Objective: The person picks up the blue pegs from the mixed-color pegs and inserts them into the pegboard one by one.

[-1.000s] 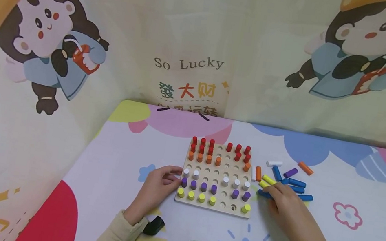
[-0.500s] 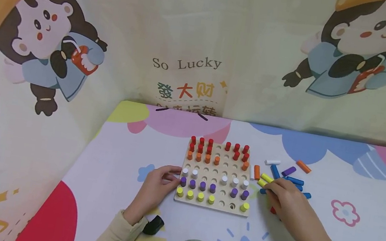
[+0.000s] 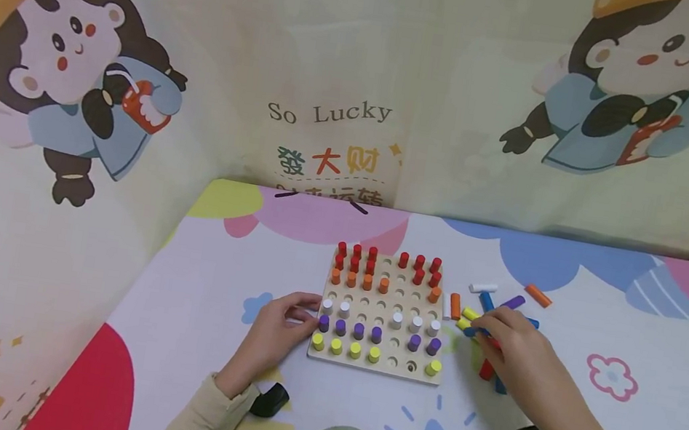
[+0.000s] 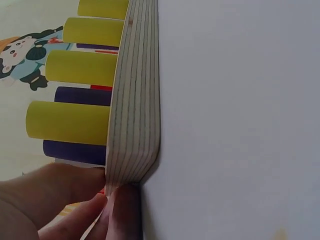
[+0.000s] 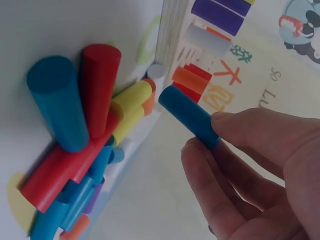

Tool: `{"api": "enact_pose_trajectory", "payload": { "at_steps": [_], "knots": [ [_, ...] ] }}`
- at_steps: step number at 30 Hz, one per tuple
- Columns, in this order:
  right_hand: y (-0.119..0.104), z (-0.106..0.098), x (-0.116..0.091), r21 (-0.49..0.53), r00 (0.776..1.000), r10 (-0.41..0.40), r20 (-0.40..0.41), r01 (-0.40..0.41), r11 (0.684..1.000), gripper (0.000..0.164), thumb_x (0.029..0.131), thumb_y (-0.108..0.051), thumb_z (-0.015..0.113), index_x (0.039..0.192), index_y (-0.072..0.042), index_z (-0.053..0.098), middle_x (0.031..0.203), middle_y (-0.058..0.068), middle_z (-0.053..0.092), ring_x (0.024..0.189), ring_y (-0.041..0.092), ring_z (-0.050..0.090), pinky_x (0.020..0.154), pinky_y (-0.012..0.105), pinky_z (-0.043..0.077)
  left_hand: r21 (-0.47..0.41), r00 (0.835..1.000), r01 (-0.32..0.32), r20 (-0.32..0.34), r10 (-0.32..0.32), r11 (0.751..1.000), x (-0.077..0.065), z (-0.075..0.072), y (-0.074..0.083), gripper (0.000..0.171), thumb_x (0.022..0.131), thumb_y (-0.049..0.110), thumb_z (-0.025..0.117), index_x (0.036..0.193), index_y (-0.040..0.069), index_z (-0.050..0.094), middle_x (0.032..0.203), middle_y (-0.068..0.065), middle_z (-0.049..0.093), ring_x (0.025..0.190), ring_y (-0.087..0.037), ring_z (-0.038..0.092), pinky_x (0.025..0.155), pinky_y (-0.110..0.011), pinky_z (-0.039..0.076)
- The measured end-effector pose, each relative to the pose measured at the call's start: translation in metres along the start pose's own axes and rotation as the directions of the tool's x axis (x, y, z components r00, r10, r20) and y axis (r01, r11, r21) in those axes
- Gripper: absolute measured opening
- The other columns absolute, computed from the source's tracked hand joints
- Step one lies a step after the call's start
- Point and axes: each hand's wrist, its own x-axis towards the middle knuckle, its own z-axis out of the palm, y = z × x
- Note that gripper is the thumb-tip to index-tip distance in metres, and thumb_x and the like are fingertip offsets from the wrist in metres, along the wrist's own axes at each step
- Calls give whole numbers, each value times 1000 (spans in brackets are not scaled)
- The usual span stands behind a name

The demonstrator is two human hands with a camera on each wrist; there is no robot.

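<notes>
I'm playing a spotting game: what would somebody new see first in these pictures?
Probably the pegboard on the table, with its rows of bright standing pegs. Next, the right hand, pinching a blue peg over the loose pegs beside the board. Two big cartoon figures on the backdrop, upper left and right, also catch the eye.

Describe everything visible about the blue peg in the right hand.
The blue peg is a short, straight cylinder in one plain colour, with a smooth, matte surface that looks like painted wood. Its free end looks flat and round; the other is partly covered by the right hand, which pinches it there between thumb and fingers. Nothing else is seen touching it. It is out beside the pegboard, on the person's right, not in a hole. No markings show.
</notes>
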Motion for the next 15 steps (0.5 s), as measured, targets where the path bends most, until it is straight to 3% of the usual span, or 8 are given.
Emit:
{"api": "enact_pose_trajectory", "payload": {
  "at_steps": [9, 15],
  "knots": [
    [0, -4, 3, 8, 1000, 0, 3, 0, 1000, 28, 71, 1, 86, 95, -5, 73, 96, 10, 67, 87, 27, 65, 72, 44, 59, -4, 999, 9, 33, -9, 1000, 2, -4, 2, 35, 91, 10, 70, 125, 11, 66, 114, -2, 69, 92, -14, 66, 79, -26, 58],
    [-3, -3, 7, 4, 997, -64, -41, 65, 998, 27, 71, 1, 86, 94, -6, 73, 94, 8, 68, 84, 23, 66, 69, 39, 60, -13, 998, 10, 60, -10, 1000, 3, -5, 0, 34, 91, 10, 70, 125, 10, 65, 116, -5, 69, 93, -15, 66, 81, -28, 58]
  ]
}}
